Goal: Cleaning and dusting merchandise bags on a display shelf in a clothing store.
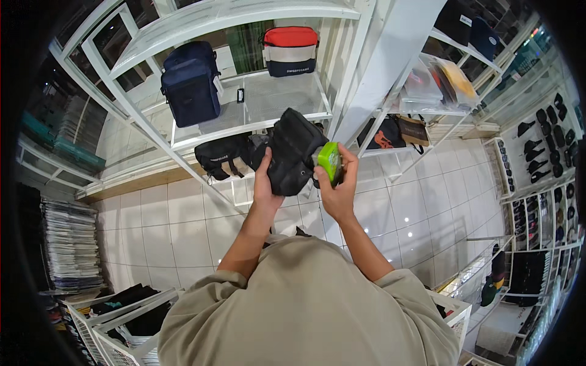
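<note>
In front of my chest my left hand (265,178) grips a small black bag (292,155) by its left side, fingers closed round it. A bright green, rounded, palm-sized block (329,162) is in my right hand (339,188), pinched between thumb and fingers. Its greyish inner side faces the bag's right edge, at or very close to the fabric. Whether the two touch, and exactly what kind of tool the block is, I cannot tell.
Ahead stands a white metal shelf (256,127) bearing a navy backpack (190,85) and a red, cream and navy pouch (290,51). Another black bag (223,157) sits lower down. Stacked packaged clothes (72,244) rise at left. White racks (455,311) flank me behind.
</note>
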A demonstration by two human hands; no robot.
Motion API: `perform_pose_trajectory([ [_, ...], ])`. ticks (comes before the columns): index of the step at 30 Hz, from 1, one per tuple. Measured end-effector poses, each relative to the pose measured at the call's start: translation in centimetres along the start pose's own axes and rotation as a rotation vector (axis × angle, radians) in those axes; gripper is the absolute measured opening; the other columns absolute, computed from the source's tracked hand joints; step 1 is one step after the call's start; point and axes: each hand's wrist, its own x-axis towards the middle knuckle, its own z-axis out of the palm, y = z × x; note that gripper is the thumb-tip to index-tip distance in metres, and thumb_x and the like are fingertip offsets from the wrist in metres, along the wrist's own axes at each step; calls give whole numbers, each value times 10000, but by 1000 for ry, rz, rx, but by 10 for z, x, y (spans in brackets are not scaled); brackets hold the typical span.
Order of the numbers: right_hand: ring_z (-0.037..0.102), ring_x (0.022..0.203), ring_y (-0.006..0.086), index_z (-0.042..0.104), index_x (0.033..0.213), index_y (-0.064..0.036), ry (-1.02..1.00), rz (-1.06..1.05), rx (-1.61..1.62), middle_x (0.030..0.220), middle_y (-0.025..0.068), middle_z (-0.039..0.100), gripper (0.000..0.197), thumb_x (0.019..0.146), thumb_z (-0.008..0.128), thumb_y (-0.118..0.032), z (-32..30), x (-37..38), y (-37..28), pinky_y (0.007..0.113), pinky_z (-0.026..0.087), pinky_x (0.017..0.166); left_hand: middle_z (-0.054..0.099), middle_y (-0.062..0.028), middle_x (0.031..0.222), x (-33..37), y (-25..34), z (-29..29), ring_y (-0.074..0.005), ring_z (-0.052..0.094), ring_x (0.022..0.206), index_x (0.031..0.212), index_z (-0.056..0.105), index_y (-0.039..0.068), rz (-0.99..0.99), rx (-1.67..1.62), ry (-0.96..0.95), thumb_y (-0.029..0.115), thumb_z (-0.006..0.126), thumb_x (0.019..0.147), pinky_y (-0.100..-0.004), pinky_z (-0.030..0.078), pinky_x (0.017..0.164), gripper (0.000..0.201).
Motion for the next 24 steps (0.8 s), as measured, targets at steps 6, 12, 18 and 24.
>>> perform_pose_trajectory([
  [6,571,1215,272,517,1393,28,-57,-110,-139,1314,176,583,603,869,799,-72,-12,-2,-3,365,434,1061,665,-116,1362,-10,-6,-4,-271,661,1214,1374,595,66,9,-61,-50,389,616,1040,-425,525,1064,465],
  [12,594,1210,257,528,1423,37,-79,118,55,1326,176,603,562,907,737,-47,-34,29,-3,358,440,1065,669,-116,1349,-19,-8,3,-265,675,1189,1388,587,55,29,74,65,346,611,1044,-420,537,1041,452],
  [18,634,1129,251,590,1379,75,-101,-28,-106,1204,177,680,422,990,642,-80,-55,47,-10,353,459,1027,699,-105,1235,-34,-4,2,-221,693,1088,1353,604,17,-185,347,-68,288,761,950,-374,557,977,510],
  [24,605,1219,253,578,1414,60,-179,47,-50,1305,176,647,505,967,714,-132,-58,29,1,351,427,1084,720,-119,1209,-20,-1,12,-245,721,1074,1328,625,11,-120,124,-39,369,716,978,-393,584,964,509],
])
